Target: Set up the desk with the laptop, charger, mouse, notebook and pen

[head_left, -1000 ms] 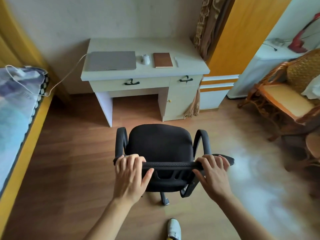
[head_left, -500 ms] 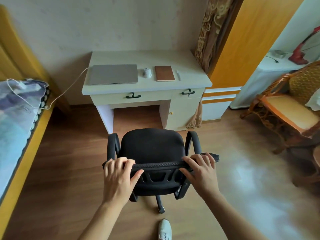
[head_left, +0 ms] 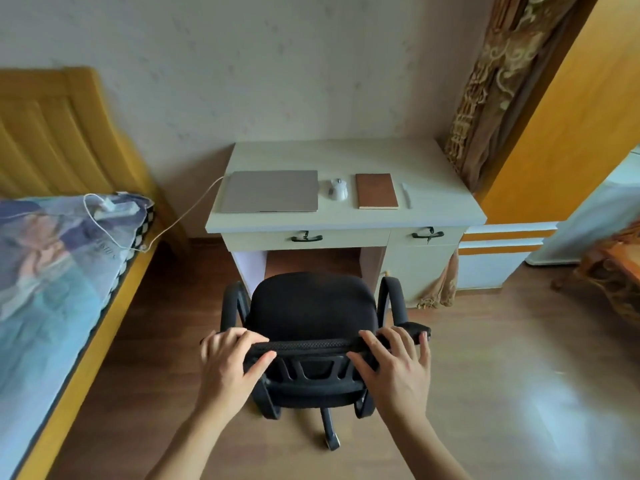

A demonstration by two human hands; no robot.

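On the white desk point(head_left: 346, 157) lie a closed grey laptop point(head_left: 270, 191), a white mouse point(head_left: 337, 189), a brown notebook point(head_left: 376, 191) and a pale pen point(head_left: 406, 195), in a row from left to right. A white charger cable point(head_left: 180, 220) runs from the laptop's left side to a power strip point(head_left: 114, 208) on the bed. A black office chair point(head_left: 311, 317) stands in front of the desk. My left hand point(head_left: 232, 365) and my right hand point(head_left: 394, 363) both grip the top of its backrest.
A bed with a yellow frame point(head_left: 86, 358) and a blue patterned cover fills the left side. A yellow wardrobe point(head_left: 561, 133) and a brown curtain point(head_left: 491, 98) stand right of the desk. A wooden armchair point(head_left: 613, 275) is at the far right on the wood floor.
The chair has rolled forward, closer to the desk, with both hands still on its backrest. The view has tilted up, so the desk sits lower in the frame.
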